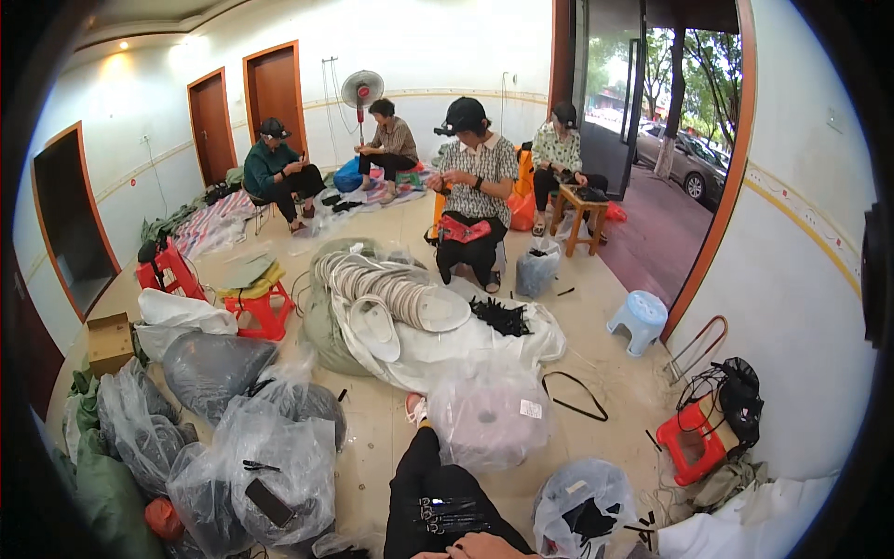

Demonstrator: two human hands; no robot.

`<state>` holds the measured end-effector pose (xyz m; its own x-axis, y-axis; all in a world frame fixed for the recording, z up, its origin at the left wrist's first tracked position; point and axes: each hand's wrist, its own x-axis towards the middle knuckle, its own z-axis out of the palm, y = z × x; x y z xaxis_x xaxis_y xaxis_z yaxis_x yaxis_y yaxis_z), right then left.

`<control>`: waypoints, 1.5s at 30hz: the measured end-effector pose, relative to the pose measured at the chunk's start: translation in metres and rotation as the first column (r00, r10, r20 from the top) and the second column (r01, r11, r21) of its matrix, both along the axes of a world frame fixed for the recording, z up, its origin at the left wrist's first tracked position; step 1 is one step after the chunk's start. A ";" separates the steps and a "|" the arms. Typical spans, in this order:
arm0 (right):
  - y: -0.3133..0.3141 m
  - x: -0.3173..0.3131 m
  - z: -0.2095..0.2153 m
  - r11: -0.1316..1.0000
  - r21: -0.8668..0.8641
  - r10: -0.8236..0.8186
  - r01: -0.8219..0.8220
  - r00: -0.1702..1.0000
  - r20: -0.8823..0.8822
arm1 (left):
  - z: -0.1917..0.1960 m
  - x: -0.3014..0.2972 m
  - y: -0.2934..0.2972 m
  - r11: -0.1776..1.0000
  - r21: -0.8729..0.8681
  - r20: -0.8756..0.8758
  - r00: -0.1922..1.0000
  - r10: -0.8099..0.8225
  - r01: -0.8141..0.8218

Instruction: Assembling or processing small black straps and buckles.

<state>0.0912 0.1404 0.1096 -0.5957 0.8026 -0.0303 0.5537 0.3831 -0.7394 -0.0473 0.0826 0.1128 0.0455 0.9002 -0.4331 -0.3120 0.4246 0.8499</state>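
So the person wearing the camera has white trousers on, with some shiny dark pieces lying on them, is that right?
Not quite: the head view shows that the trousers are black. The shiny dark pieces do lie on them.

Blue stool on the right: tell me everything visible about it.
The light blue stool looks like moulded plastic, with a rounded seat and splayed legs. It stands upright on the pale tiled floor, beside the foot of the brown door frame. Whether it touches the frame is unclear.

White label (531,409), clear plastic bag (470,433) beneath it, print too small to read
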 end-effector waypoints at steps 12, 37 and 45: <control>-0.002 -0.004 0.021 0.880 0.349 0.203 -0.322 0.919 0.337 | 0.003 0.008 0.003 0.995 0.072 -0.186 0.979 0.083 -0.071; 0.041 0.030 -0.028 0.932 -0.079 0.252 -0.354 0.787 -0.563 | -0.001 -0.012 0.005 0.959 0.020 0.093 0.955 0.281 -0.284; 0.011 -0.005 -0.012 0.559 -0.743 -0.387 -0.368 0.677 -0.627 | -0.023 -0.004 0.005 0.971 0.072 0.348 0.918 0.191 -0.230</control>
<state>0.0862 0.1510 0.0975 -0.7177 0.6573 -0.2301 -0.2380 -0.5420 -0.8059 -0.0510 0.0873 0.0895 -0.0244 0.9458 -0.3238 -0.6595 0.2282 0.7163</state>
